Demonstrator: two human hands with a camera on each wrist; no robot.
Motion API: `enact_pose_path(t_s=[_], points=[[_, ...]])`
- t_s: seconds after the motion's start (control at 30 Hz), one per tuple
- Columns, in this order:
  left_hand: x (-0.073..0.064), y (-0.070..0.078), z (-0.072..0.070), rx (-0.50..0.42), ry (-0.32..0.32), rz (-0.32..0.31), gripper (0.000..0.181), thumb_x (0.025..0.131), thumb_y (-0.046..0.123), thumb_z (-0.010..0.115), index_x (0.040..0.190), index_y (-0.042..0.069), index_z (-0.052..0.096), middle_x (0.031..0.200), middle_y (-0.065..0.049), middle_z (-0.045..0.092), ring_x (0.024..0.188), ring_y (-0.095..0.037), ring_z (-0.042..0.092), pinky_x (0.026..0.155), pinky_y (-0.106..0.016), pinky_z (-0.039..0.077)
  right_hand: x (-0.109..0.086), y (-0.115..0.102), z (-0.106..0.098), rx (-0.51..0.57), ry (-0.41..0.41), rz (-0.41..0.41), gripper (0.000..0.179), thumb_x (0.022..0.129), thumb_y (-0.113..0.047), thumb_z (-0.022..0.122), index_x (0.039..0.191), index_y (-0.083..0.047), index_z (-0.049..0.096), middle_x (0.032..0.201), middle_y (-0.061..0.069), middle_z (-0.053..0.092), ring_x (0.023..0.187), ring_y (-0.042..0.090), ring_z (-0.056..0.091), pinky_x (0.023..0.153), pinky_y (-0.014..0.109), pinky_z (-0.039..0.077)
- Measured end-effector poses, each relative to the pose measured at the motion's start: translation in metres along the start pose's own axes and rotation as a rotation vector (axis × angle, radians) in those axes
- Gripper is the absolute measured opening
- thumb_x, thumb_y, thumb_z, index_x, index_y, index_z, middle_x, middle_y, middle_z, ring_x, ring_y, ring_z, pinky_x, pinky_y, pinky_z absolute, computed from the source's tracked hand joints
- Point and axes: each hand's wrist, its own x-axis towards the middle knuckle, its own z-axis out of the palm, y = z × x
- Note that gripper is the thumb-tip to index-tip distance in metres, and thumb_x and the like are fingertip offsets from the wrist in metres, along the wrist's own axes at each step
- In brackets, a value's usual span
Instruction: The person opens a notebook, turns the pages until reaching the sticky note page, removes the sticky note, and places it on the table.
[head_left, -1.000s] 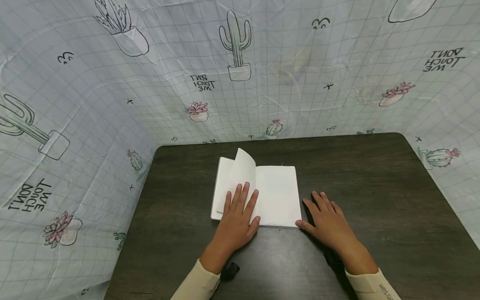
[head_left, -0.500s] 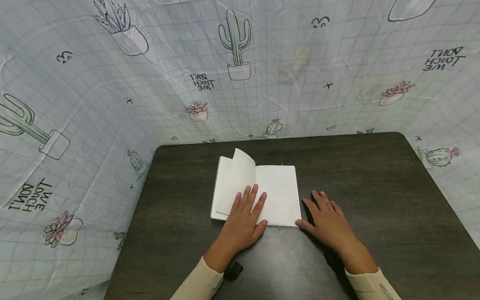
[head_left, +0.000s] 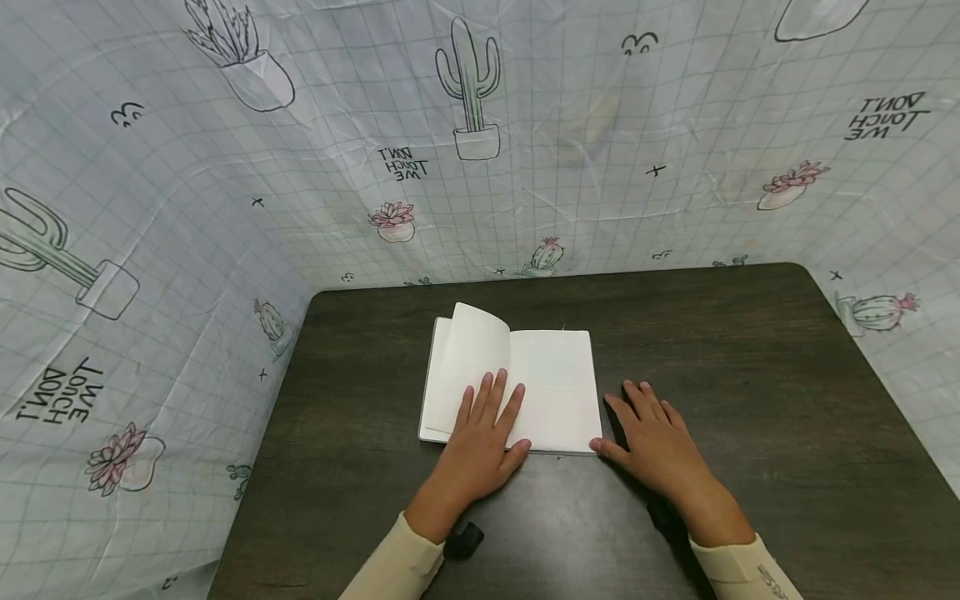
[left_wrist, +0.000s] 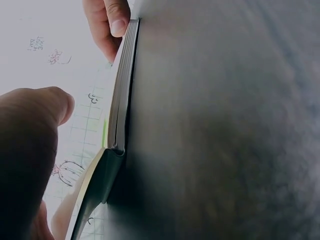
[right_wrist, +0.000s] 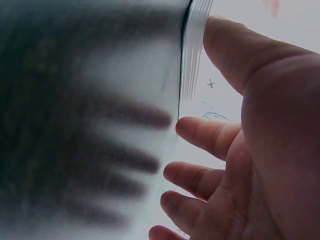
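A notebook (head_left: 558, 383) with blank white pages lies open on the dark table. Its left leaf (head_left: 478, 333) curves up at the top outer corner, standing off the pages below. My left hand (head_left: 478, 450) rests with straight, spread fingers on the lower part of that leaf, beside the spine. In the left wrist view, its thumb (left_wrist: 37, 110) extends over the pages, near the notebook's lower edge (left_wrist: 125, 85). My right hand (head_left: 656, 446) has its thumb at the notebook's lower right corner. In the right wrist view, its relaxed fingers (right_wrist: 205, 135) reach the table surface alongside the page edges (right_wrist: 196, 50).
The dark wooden table (head_left: 750, 358) extends on both sides of the notebook. A white grid cloth (head_left: 570, 167) printed with cacti hangs behind and along both sides. A black strap piece (head_left: 463, 542) sits at the left wrist.
My left hand slid right across the page, then slightly back left. The raised leaf has tipped further left and lower. My right hand has stayed put.
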Motion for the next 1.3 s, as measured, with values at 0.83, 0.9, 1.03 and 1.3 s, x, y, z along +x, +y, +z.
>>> enact_pose_path(t_s=[0.83, 0.9, 1.03, 1.3], points=[[-0.005, -0.008, 0.006, -0.066, -0.131, -0.153, 0.078, 0.113, 0.061, 0.036, 0.176, 0.020, 0.013, 0.182, -0.011, -0.008, 0.168, -0.030, -0.009, 0.133, -0.062, 0.003, -0.001, 0.000, -0.001, 0.018, -0.013, 0.029, 0.095, 0.101, -0.068, 0.064, 0.169, -0.008, 0.035, 0.175, 0.031, 0.021, 0.161, 0.054, 0.017, 0.123, 0.075, 0.018], [-0.005, -0.009, 0.006, -0.082, -0.144, -0.164, 0.078, 0.113, 0.062, 0.035, 0.176, 0.021, 0.012, 0.182, -0.011, -0.008, 0.168, -0.030, -0.009, 0.133, -0.062, 0.003, -0.001, 0.000, 0.000, 0.020, -0.011, 0.031, 0.095, 0.100, -0.068, 0.064, 0.169, -0.008, 0.035, 0.175, 0.031, 0.020, 0.161, 0.054, 0.017, 0.123, 0.075, 0.018], [-0.006, -0.010, 0.008, -0.109, -0.165, -0.182, 0.079, 0.113, 0.063, 0.033, 0.176, 0.021, 0.010, 0.182, -0.011, -0.007, 0.168, -0.030, -0.008, 0.133, -0.062, 0.004, -0.001, 0.000, 0.000, 0.026, -0.013, 0.035, 0.096, 0.100, -0.068, 0.064, 0.169, -0.008, 0.034, 0.175, 0.031, 0.020, 0.161, 0.054, 0.017, 0.123, 0.075, 0.017], [-0.008, -0.012, 0.011, -0.150, -0.186, -0.203, 0.079, 0.112, 0.065, 0.031, 0.176, 0.022, 0.011, 0.182, -0.011, -0.004, 0.169, -0.031, -0.006, 0.133, -0.062, 0.004, -0.001, 0.001, 0.001, 0.041, -0.023, 0.041, 0.096, 0.101, -0.068, 0.063, 0.169, -0.008, 0.034, 0.175, 0.031, 0.019, 0.162, 0.054, 0.015, 0.124, 0.075, 0.016]])
